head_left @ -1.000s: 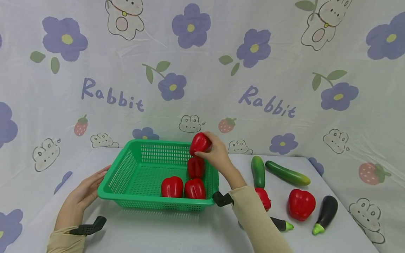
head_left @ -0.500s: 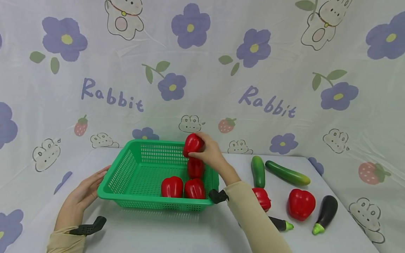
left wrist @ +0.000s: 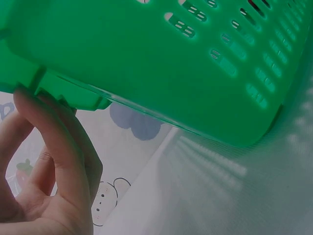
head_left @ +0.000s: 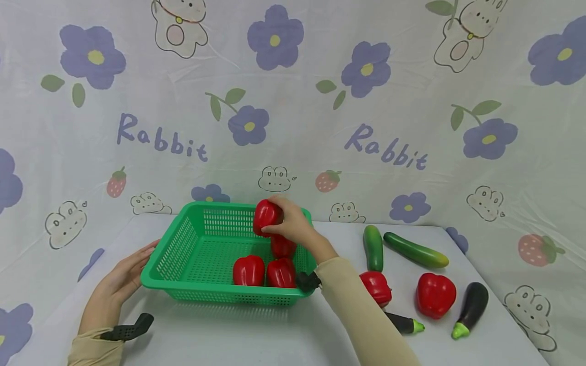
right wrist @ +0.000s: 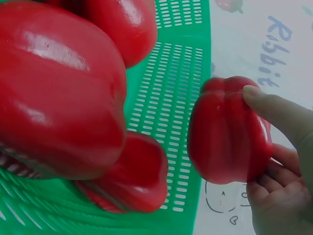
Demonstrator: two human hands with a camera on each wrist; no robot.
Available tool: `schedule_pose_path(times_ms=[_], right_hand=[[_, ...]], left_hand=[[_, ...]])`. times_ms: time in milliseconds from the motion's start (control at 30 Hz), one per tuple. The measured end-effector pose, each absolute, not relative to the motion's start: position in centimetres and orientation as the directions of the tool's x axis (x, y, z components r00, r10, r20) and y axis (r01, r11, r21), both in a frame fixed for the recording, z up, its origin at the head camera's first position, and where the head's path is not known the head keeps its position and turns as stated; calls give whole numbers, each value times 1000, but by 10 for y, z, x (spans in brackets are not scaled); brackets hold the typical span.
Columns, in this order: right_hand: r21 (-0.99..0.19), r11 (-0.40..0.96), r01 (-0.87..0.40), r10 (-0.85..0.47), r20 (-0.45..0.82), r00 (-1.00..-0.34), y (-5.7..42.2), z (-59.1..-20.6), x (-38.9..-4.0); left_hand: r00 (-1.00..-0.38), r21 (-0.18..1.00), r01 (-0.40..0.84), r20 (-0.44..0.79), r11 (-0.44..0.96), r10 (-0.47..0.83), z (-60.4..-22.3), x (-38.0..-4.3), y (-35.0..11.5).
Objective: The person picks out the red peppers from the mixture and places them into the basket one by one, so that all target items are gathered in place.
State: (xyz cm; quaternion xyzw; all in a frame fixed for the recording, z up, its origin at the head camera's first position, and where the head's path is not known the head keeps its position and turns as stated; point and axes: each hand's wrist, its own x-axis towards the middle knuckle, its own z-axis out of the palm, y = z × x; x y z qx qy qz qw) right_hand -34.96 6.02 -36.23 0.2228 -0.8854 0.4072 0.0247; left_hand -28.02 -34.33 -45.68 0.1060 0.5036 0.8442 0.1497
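Holding a red bell pepper [head_left: 264, 218] in the right hand [head_left: 295, 218], pinched with the thumb on one face and fingers on the other, over the green slotted basket [head_left: 217, 290] between one and two o'clock. At nine o'clock, touching the basket's rim with bent fingers of the left hand [head_left: 121, 278]; cannot tell whether clasping the edge or only steadying it.

To place well, probably best to lower within the far wall, pass clear of the neighbour just below, and let go only once resting on the slotted floor. Likely smooth and apt to roll, so better set down than dropped. Steady the rim lightly, without tipping.

Inside the basket, counting from the middle: contains a first bell pepper [head_left: 284, 247] at three o'clock, a second bell pepper [head_left: 282, 273] at four and a third bell pepper [head_left: 249, 270] at five, gathered close, with contact hard to confirm.

Outside, on the bench [head_left: 220, 335], beyond three and four o'clock: also visible, a shorter cucumber [head_left: 374, 249], a longer cucumber [head_left: 415, 250], a part-covered bell pepper [head_left: 377, 288], a broad bell pepper [head_left: 436, 296] and two eggplants [head_left: 471, 307]
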Motion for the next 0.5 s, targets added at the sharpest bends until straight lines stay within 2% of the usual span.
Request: schedule_pose_path(times_ms=[500], right_hand=[[-717, 574, -395, -429, 148, -891, 49, -365, -354]], left_hand=[[-934, 882, -143, 30, -449, 356, -457, -279, -344]])
